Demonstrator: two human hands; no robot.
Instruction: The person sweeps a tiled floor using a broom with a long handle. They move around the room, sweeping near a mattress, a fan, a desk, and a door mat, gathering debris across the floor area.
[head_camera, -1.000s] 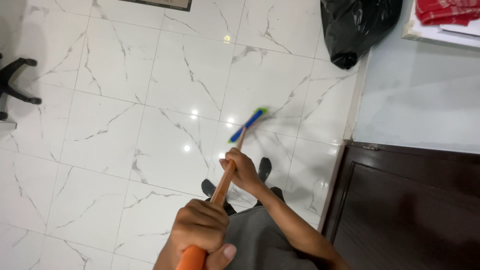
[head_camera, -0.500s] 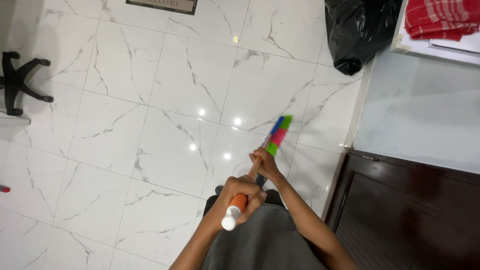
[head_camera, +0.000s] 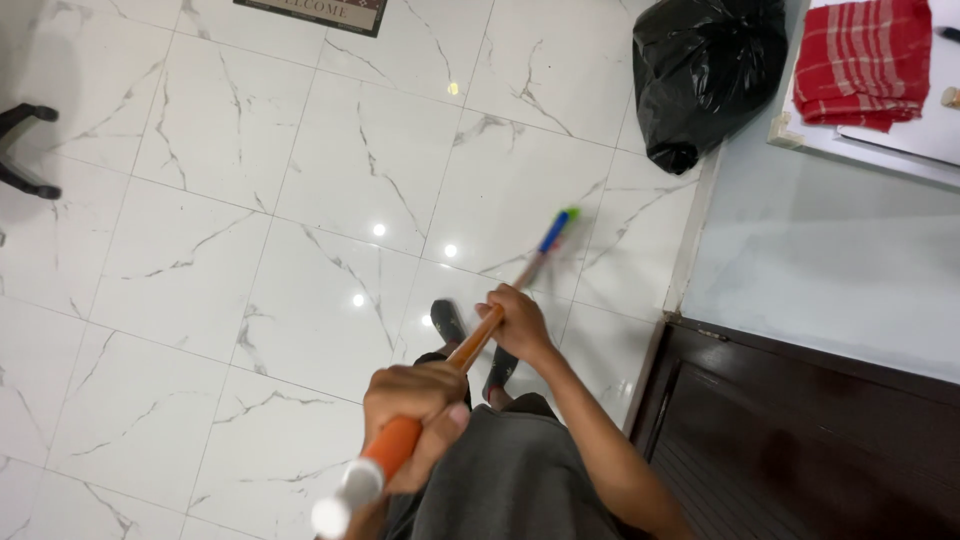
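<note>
I hold a long stick in both hands over a white marble tile floor (head_camera: 300, 200). My left hand (head_camera: 415, 400) is closed around the orange grip near its white end cap (head_camera: 335, 510). My right hand (head_camera: 515, 322) grips the orange shaft (head_camera: 470, 345) further down. The stick slants away to the upper right and ends in a blurred blue and green head (head_camera: 560, 225) close to the floor. My feet in dark sandals (head_camera: 448, 322) stand just under the shaft.
A full black rubbish bag (head_camera: 700, 80) sits at the top right by a pale wall (head_camera: 830, 270). A red striped cloth (head_camera: 865, 60) lies on a white surface. A dark wooden door (head_camera: 800, 440) is at the lower right, a black chair base (head_camera: 25, 150) at the left, a doormat (head_camera: 315, 12) at the top.
The stick's coloured head has swung outward from my right hand toward the black bag. My left hand has come nearer the camera with the grip. Both hands kept hold.
</note>
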